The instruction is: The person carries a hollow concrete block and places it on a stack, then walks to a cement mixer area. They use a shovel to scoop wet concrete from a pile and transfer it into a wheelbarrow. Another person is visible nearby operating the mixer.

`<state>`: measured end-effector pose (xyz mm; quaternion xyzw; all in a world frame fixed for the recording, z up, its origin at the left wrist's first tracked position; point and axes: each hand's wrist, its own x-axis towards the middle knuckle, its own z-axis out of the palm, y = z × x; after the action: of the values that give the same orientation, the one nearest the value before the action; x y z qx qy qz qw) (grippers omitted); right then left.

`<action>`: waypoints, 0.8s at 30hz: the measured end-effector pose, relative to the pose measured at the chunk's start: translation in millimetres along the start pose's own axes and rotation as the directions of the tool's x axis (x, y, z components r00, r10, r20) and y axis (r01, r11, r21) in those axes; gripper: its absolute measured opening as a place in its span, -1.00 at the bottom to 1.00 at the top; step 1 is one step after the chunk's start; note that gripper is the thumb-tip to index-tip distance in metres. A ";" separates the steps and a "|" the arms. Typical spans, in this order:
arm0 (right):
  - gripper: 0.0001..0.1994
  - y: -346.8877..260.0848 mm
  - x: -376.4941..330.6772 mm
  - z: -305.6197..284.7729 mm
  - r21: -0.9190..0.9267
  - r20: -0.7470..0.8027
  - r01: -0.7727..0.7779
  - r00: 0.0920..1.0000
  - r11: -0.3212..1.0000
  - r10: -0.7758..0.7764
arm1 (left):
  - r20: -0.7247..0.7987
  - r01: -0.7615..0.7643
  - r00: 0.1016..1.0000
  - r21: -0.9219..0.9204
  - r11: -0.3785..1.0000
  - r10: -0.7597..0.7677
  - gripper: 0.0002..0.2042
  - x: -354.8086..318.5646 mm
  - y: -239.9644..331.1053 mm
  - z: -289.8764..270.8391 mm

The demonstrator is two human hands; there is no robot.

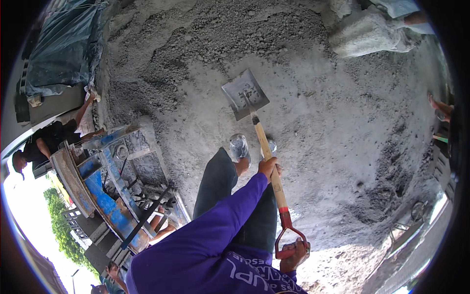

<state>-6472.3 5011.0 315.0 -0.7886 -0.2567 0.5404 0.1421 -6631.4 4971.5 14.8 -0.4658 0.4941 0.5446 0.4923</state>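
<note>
A square-bladed shovel (246,94) reaches out ahead of my feet, with a few dark crumbs on its metal blade. Its pale wooden shaft runs back toward my right side and ends in a red D-shaped handle. Partway down that shaft, my left hand (268,167) is wrapped round the wood. My right hand (294,253) is closed on the red handle near the lower edge. Grey sand and gravel (210,44) lie heaped beyond the blade. Underneath the blade the ground is pale and dusty.
A blue metal machine (110,196) with worn paint stands at my left, with a person (46,142) in dark clothes behind it. Dusty white sacks (367,36) lie at the far right, near another person's arm (416,18). A dark tarp (63,54) hangs at far left.
</note>
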 end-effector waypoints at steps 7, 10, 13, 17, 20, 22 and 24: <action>-0.86 -20.9 -5.7 176.1 0.287 0.383 -0.084 0.923 0.954 -0.034 | 0.110 -0.075 0.989 -0.221 0.972 0.101 -0.84 -35.8 176.8 10.8; -0.89 -28.3 23.0 318.0 0.262 0.512 -0.004 0.848 0.965 -0.136 | 0.118 -0.144 0.980 -0.142 0.979 0.161 -0.86 67.0 304.3 4.3; -0.91 -21.0 98.7 370.5 0.207 0.553 0.028 0.821 0.978 -0.141 | 0.136 -0.242 0.959 -0.068 0.968 0.249 -0.86 128.4 356.8 25.8; -0.91 20.3 201.4 360.5 0.161 0.535 0.031 0.837 0.986 -0.114 | 0.162 -0.319 0.939 0.090 0.943 0.303 -0.71 163.4 307.2 11.0; -0.91 54.9 315.7 359.0 0.099 0.455 0.118 0.878 0.988 -0.150 | 0.245 -0.197 0.966 0.479 0.855 0.085 -0.46 193.7 330.2 -15.3; -0.88 60.0 398.1 349.1 0.002 0.237 0.218 0.948 0.976 -0.212 | 0.188 -0.165 0.979 0.484 0.860 0.082 -0.35 220.3 336.2 -15.7; -0.85 20.8 458.1 313.4 -0.174 -0.062 0.241 0.965 0.955 -0.255 | 0.241 -0.085 0.971 0.354 0.931 -0.003 -0.23 258.0 350.7 9.0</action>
<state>-6626.9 5232.9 -170.1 -0.7812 -0.3911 0.4616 0.1539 -7002.0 4990.6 -213.1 -0.2882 0.5333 0.5061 0.6135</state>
